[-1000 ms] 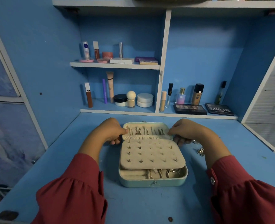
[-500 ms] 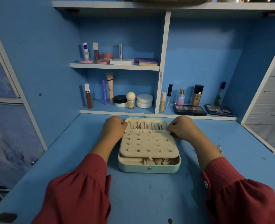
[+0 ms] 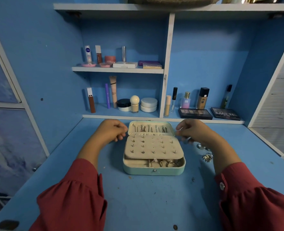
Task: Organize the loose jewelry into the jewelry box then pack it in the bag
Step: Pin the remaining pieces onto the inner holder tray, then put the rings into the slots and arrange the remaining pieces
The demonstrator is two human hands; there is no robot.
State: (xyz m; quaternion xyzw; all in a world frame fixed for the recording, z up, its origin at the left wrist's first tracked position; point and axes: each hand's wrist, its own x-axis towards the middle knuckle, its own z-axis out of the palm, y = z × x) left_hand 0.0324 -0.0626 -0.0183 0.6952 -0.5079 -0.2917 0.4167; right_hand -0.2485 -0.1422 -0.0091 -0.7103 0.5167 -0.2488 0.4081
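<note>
Blue shelving holding cosmetics is backing a blue desk [image 3: 146, 202], where the jewelry box [image 3: 153, 170] is sitting open at centre. Both hands are hovering beside its lid — the left hand [image 3: 112, 130] and right hand [image 3: 193, 130] are loosely curled, gripping nothing. Loose jewelry [image 3: 207, 157] is lying just right of the box. Judged light and rigid, with small snag-prone contents — grasp the box by its side walls.

Both hands have let go of the jewelry box [image 3: 153, 170] lid. The left hand [image 3: 112, 130] and right hand [image 3: 193, 130] now hover loosely curled just beside its two far corners, empty.
</note>
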